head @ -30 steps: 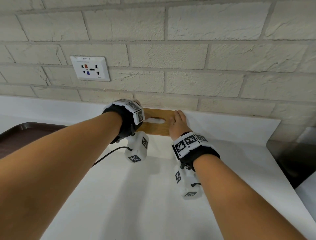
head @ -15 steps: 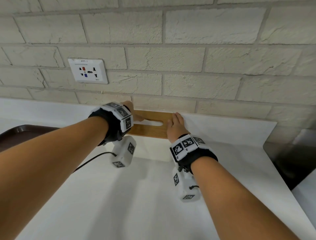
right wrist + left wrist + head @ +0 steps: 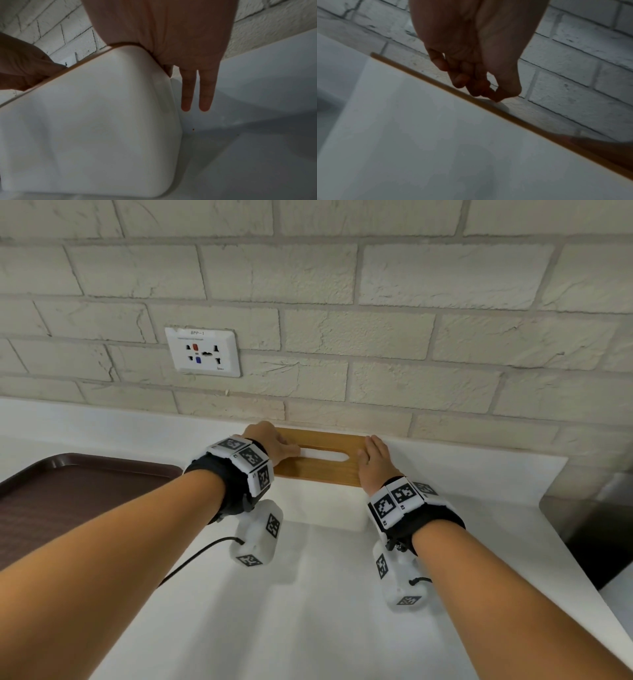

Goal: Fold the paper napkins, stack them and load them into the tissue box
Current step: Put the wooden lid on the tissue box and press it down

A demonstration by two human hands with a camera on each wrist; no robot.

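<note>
Showing the tissue box [image 3: 320,501] at the back of the white table [image 3: 308,611], against the brick wall [image 3: 376,337], wooden lid [image 3: 318,470] seated. 2 hands bracket the lid: the right hand [image 3: 375,463] lies flat on its right end, fingers [image 3: 205,94] straight and together, apparently steadying the box; the left hand [image 3: 274,443] curls at the slot [image 3: 325,455], its grip seemingly pinching a white napkin edge [image 3: 502,106]. A brown tray [image 3: 68,491] sits left.

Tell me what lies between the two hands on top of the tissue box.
In the head view, the wooden lid with its white napkin-filled slot spans between the left hand and right hand.
</note>
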